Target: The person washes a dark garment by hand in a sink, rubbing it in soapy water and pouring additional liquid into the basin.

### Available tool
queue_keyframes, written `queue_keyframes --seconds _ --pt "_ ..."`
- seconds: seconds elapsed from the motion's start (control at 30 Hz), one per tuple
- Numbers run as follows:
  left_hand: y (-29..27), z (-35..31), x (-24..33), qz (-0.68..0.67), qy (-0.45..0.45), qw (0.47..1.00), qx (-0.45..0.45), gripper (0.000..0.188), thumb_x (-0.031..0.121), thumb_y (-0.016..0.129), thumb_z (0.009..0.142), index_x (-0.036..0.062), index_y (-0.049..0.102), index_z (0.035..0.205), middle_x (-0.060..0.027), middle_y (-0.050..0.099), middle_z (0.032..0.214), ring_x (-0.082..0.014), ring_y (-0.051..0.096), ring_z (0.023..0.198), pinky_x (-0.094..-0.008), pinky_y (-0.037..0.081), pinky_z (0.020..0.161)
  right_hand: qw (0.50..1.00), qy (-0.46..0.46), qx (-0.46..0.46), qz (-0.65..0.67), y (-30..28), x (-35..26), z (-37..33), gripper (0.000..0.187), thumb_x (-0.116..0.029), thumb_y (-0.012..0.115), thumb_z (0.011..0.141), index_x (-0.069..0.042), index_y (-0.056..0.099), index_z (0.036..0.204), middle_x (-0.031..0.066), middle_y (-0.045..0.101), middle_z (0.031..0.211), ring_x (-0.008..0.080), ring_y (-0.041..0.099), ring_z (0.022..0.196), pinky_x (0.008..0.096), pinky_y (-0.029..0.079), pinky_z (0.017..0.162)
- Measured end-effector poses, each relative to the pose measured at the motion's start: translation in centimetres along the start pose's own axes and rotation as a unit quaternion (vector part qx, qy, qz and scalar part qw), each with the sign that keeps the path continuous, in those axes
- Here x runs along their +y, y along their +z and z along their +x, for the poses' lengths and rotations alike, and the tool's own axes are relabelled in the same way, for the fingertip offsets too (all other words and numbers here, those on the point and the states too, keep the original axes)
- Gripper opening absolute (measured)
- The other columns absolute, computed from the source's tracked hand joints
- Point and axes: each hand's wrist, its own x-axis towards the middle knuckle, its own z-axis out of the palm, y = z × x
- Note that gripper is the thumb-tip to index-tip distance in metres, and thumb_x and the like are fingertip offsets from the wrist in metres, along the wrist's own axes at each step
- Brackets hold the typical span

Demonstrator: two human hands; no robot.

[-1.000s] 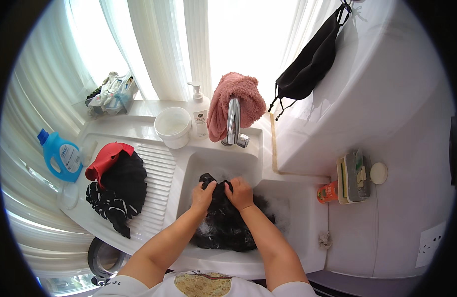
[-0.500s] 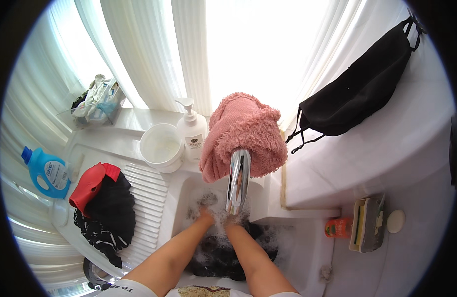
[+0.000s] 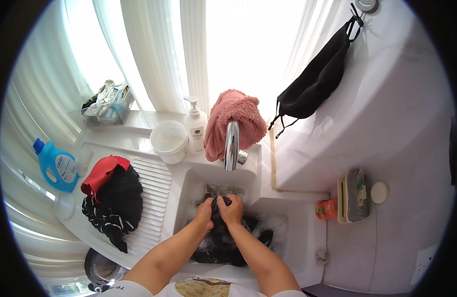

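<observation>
**Hand-wash at the sink: splash and spill risks noted**

Both hands are in the basin, side by side and touching. The left hand (image 3: 204, 212) and right hand (image 3: 232, 210) are each closed in a fist on a bunched fold of the dark garment (image 3: 223, 242), which lies wet in suds at the bottom of the white sink (image 3: 297, 232). The grip looks firm; fingertips are buried in cloth and cannot be checked.

Likely faults, in my judgement:

- The chrome tap (image 3: 232, 146) hangs just above the knuckles. A hard upward scrub could strike it.
- The pink towel (image 3: 236, 119) draped over the tap could slip down into the suds if the spout is knocked.
- Vigorous rubbing may throw foam onto the ribbed drainboard (image 3: 151, 185), wetting the pile of red and black clothes (image 3: 112, 193) waiting there (apparently dry).
- The pump bottle (image 3: 195, 127) and white tub (image 3: 169, 141) stand near the sink's back edge; a jolt could tip either in.

The blue detergent bottle (image 3: 56, 166) stands well apart.
</observation>
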Motion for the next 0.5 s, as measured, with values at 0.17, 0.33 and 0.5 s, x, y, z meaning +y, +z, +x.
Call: queue_keyframes --seconds 0.17,0.33,0.5 --pt "-2.1 -2.7 1.3 -0.066 -0.035 0.991 -0.109 0.026 0.033 0.061 0.082 0.0074 0.057 0.084 -0.0082 0.059 0.079 -0.024 0.059 0.072 -0.0373 0.05 0.065 0.984 -0.162 -0.039 0.058 -1.4 -4.7 -4.6 0.021 -0.018 0.067 0.07 -0.002 0.054 0.07 0.0117 0.06 0.075 0.0347 0.057 0.077 0.0417 0.045 0.071" --pt "-0.7 -5.7 1.0 0.037 0.003 0.999 -0.032 0.024 0.028 0.064 0.076 0.0063 0.057 0.082 -0.008 0.059 0.078 -0.0223 0.059 0.071 -0.0377 0.05 0.066 0.995 -0.059 0.079 0.034 -1.1 -2.2 -3.1 0.022 -0.019 0.063 0.078 -0.003 0.053 0.067 0.0136 0.056 0.071 0.0347 0.054 0.069 0.0412 0.044 0.063" --pt "-5.0 -3.2 0.6 -0.063 -0.072 0.989 -0.111 0.024 0.033 0.061 0.082 0.009 0.058 0.085 -0.0074 0.06 0.079 -0.0224 0.06 0.074 -0.0384 0.051 0.067 0.972 -0.216 -0.056 0.079 -2.0 -6.5 -7.4 0.022 -0.018 0.061 0.077 -0.005 0.05 0.063 0.0121 0.052 0.065 0.0334 0.054 0.065 0.0419 0.046 0.06"
